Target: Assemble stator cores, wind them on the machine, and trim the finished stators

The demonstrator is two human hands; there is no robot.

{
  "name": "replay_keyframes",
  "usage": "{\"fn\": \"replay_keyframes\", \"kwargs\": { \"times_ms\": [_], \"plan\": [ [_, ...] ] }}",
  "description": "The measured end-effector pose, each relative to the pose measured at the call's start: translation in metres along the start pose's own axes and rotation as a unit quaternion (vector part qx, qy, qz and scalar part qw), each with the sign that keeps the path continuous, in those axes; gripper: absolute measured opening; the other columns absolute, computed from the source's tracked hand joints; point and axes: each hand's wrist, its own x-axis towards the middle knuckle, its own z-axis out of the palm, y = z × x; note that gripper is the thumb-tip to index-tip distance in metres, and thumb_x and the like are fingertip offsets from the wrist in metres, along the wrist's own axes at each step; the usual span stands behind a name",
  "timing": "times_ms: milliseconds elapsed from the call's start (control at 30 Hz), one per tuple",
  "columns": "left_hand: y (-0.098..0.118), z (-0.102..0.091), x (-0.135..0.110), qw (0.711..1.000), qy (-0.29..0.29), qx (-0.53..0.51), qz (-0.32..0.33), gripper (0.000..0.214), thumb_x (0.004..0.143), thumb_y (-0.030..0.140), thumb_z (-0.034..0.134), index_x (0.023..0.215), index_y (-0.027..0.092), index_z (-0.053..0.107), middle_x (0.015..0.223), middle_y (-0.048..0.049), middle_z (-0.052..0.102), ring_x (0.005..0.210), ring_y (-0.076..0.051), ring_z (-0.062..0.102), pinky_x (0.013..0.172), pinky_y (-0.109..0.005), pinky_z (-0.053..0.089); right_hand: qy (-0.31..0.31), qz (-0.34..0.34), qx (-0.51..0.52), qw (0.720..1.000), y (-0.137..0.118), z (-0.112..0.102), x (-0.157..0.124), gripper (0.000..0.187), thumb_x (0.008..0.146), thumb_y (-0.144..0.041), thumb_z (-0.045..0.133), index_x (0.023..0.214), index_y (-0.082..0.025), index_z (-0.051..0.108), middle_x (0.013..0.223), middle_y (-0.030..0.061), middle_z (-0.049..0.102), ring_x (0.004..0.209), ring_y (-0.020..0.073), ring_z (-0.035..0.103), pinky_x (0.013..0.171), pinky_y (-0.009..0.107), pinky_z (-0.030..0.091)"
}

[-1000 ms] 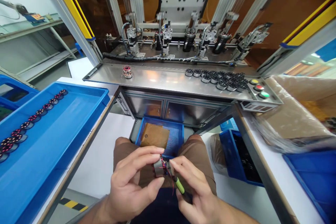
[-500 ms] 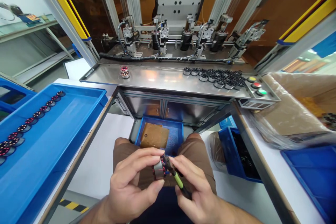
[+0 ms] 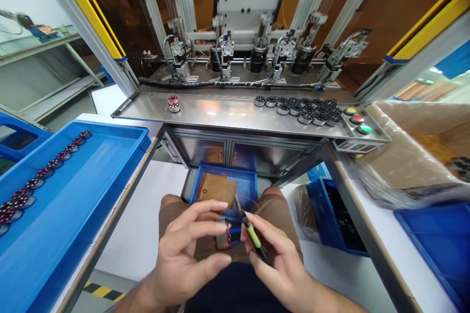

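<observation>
Pinching a red-wound part [image 3: 222, 241], the left hand [image 3: 183, 253] faces the right hand [image 3: 281, 259], whose fingers clasp a green-handled tool [image 3: 252, 237].

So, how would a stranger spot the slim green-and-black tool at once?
Find the brown-clothed legs, then the right hand before them. It holds the slim, dark-tipped tool; its lime-green handle sets it apart from the red-and-grey part by the left hand.
</observation>
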Motion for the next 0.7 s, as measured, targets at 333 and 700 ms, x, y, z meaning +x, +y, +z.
{"fn": "replay_keyframes", "kwargs": {
  "times_ms": [333,700],
  "plan": [
    [-0.005,-0.011,0.004,0.972,0.008,0.214,0.092,0.055,0.076,0.003,0.075,0.127,0.018,0.061,0.126,-0.0141,0.066,0.112,-0.025,0.068,0.099,-0.038,0.059,-0.044,0.064,0.101,0.992,-0.029,-0.028,-0.003,0.074,0.075,0.001,0.053,0.138,-0.036,0.056,0.092,0.003,0.07,0.075,0.0136,0.067,0.072,0.025,0.059],
    [-0.006,-0.013,0.0,0.956,-0.025,0.261,0.132,0.052,0.077,-0.007,0.067,0.124,0.016,0.062,0.118,-0.0108,0.069,0.119,-0.021,0.066,0.105,-0.031,0.056,-0.131,0.127,0.227,0.957,-0.04,-0.032,-0.02,0.069,0.084,-0.006,0.059,0.143,-0.041,0.049,0.108,0.0067,0.069,0.096,0.0184,0.07,0.087,0.034,0.058]
  ]
}}
